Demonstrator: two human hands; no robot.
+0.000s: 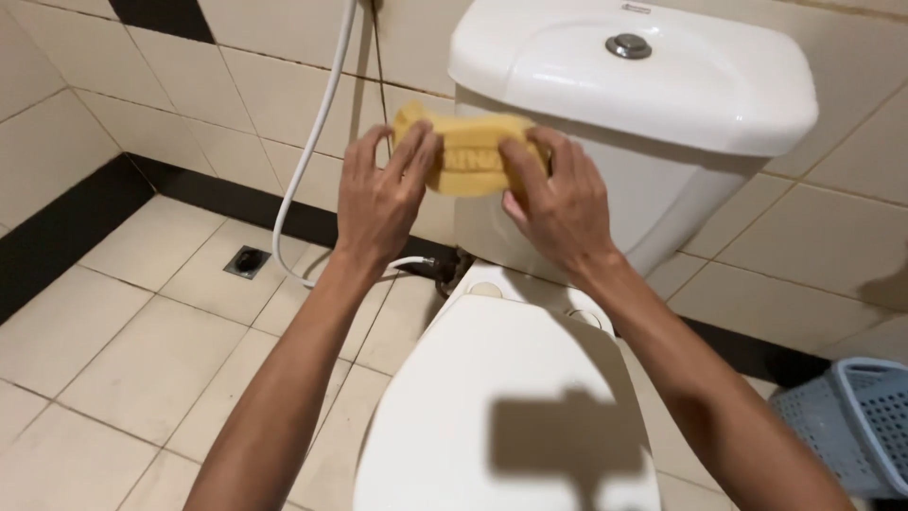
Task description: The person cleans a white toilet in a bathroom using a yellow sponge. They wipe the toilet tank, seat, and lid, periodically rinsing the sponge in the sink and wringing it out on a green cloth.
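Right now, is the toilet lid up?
No, the white toilet lid lies shut, below both hands squeezing a yellow sponge by the tank.

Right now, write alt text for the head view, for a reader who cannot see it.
Two bare hands, left hand and right hand, squeeze a yellow sponge between them in front of a white toilet tank. Below is the closed toilet lid; a white hose hangs at left, and a blue basket stands at right.

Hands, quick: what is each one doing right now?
Left hand: fingers closed on one end of the yellow sponge.
Right hand: fingers closed on the sponge's other end.
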